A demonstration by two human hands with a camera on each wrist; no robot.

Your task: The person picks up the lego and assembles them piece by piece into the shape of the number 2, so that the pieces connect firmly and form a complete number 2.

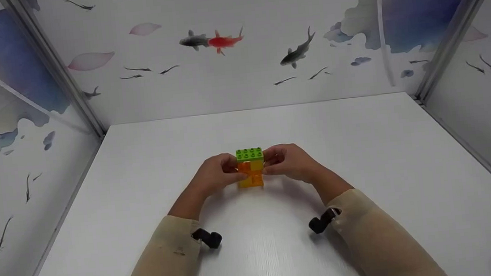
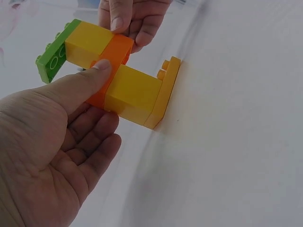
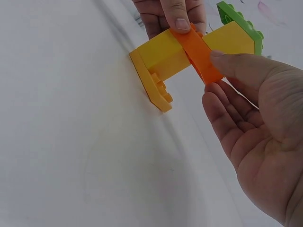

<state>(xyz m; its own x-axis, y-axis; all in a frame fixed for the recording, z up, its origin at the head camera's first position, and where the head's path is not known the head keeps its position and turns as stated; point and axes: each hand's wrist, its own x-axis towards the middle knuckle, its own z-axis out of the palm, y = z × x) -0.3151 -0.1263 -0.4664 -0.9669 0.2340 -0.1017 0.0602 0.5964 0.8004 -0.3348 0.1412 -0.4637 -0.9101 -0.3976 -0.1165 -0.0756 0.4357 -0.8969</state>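
Observation:
A toy building-brick stack (image 1: pixel 256 179) stands upright on the white table, between both hands. Its top is a green studded plate (image 1: pixel 249 154). Below that come a yellow brick (image 3: pixel 229 38), an orange brick (image 2: pixel 118 49), another yellow brick (image 2: pixel 135 92) and an amber base plate (image 2: pixel 165 92), the pieces offset from one another. My left hand (image 1: pixel 215 172) pinches the stack from the left, thumb on the orange brick's near side. From the right, my right hand (image 1: pixel 293 161) pinches the orange brick's other end, with its thumb in front and fingers behind.
The white table (image 1: pixel 256 245) stretches around the stack to a back wall (image 1: pixel 240 84) painted with fish and leaves. Side walls with metal corner posts (image 1: pixel 56 66) flank it. Small black devices (image 1: pixel 208 238) jut from both beige sleeves (image 1: pixel 163 263).

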